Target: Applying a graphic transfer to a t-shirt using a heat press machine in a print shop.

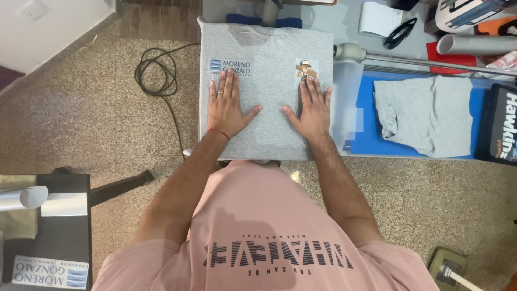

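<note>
Head view: the grey T-shirt [267,91], stretched over the press platen, was pressed flat by the left hand [226,110] and right hand [311,112], fingers spread apart and gripping nothing; smoothing is best applied evenly outward, clear of both transfers.

left hand [228,110], right hand [311,110], flat on grey shirt [266,64]

Probably shirt-printing workshop: heat press [344,54]

matt grey cloth shirt [269,118], speckled stone floor [97,124], glossy black cable [156,70]
</note>
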